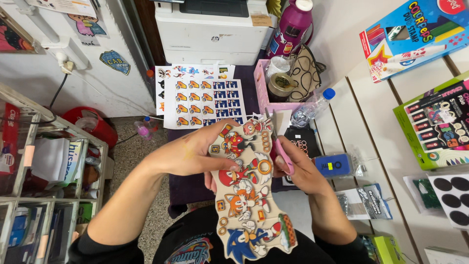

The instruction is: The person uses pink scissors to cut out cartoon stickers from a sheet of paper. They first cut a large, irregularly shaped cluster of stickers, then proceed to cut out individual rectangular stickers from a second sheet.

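My left hand (195,154) pinches the upper left edge of a long beige sticker sheet (246,195) printed with cartoon animal characters and gold rings. The sheet hangs down over my lap. My right hand (298,168) grips pink-handled scissors (279,146), whose blades point up along the sheet's right edge near its top. Both hands meet at the sheet's upper part.
A dark table holds printed sticker sheets (202,100), a pink box (273,93) with jars, a plastic bottle (312,107) and a blue stamp pad (332,165). Behind stand a white printer (212,29) and a magenta flask (293,24). Shelves of stationery (44,195) stand left; marker packs (435,122) hang right.
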